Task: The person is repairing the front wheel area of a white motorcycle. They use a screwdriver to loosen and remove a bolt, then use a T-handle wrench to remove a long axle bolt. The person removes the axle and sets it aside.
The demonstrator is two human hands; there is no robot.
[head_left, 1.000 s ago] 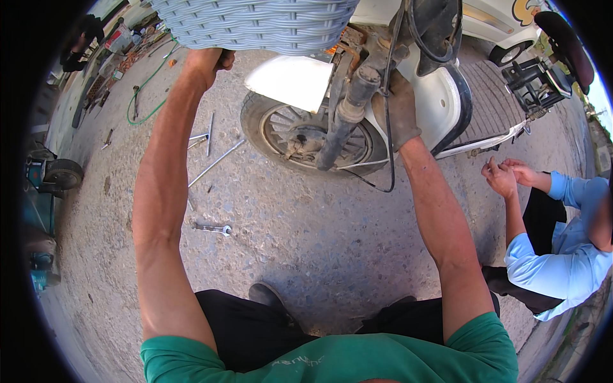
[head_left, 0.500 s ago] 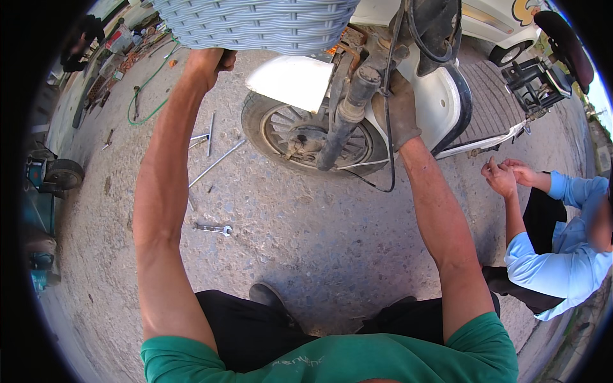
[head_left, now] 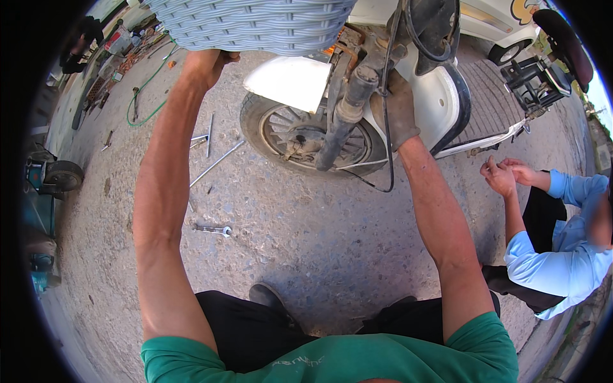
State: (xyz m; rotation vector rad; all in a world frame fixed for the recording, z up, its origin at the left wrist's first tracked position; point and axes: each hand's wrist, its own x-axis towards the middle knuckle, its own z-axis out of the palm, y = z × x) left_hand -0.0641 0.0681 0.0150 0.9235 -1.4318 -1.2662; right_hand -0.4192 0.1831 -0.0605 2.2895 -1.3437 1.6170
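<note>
My bare left hand [head_left: 205, 66] is raised against the lower edge of a pale blue-grey woven basket [head_left: 262, 25]. Its fingers look curled, but the basket hides most of them and whatever they grip. My right hand [head_left: 397, 110], in a dirty brown-grey glove, reaches in beside the scooter's front fork leg [head_left: 350, 108], close to the white body panel [head_left: 440, 96]. The fork and a hanging black cable [head_left: 388, 147] cover its fingers. Below sits the front wheel [head_left: 255, 127], with a white fender [head_left: 287, 82] over it.
A wrench [head_left: 214, 230] and a long metal rod [head_left: 217, 163] lie on the ground at left. At right, a person in a light blue shirt [head_left: 549, 255] holds both hands together. A green hose [head_left: 150, 115] and scattered tools lie farther off. A white vehicle [head_left: 485, 19] stands behind the scooter.
The left hand has turned slightly under the basket, and a fingertip shows farther right. The basket and wheel sit a touch farther left in view. My right hand stays by the fork.
</note>
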